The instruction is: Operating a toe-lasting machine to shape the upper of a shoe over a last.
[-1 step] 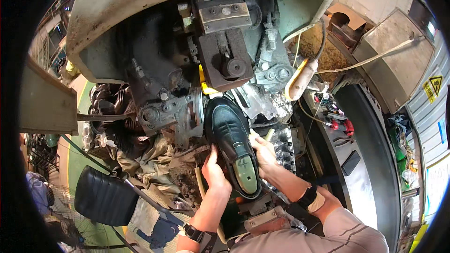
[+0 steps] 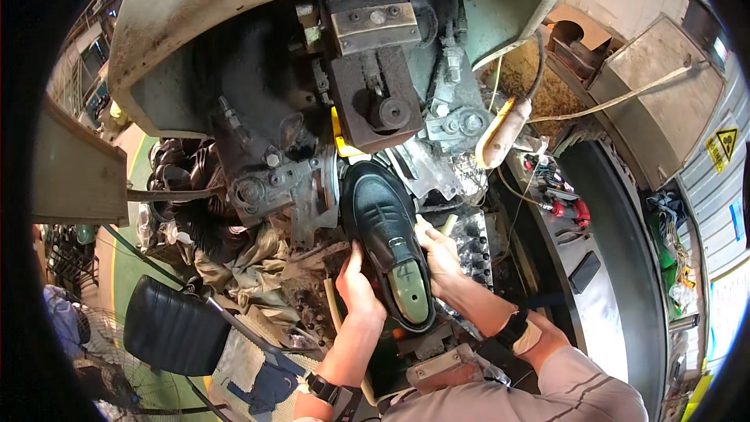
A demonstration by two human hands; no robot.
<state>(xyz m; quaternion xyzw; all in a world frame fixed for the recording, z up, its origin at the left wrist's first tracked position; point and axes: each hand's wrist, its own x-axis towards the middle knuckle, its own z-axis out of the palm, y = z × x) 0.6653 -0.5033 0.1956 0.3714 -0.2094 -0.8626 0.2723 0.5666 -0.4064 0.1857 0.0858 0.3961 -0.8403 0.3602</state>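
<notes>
left hand [image 2: 358, 287] is closed along the left side of the black shoe [image 2: 384, 233], fingers wrapped on its upper; right hand [image 2: 439, 254] grips the right side near the collar. the shoe sits sole-down between both hands on a green last [image 2: 412, 293], toe pointing away, just under the dark steel head [image 2: 373, 94] of the big machine [image 2: 328, 23]. left of the left hand, a black seat pad [image 2: 176, 327]; no shift in grip or shoe position is evident.

A yellow warning sign [image 2: 725, 146] with a black triangle hangs on the grey corrugated wall at the far right; below it a small blue rectangular label [image 2: 739, 219] sits on the same wall; no packages or screens show.
</notes>
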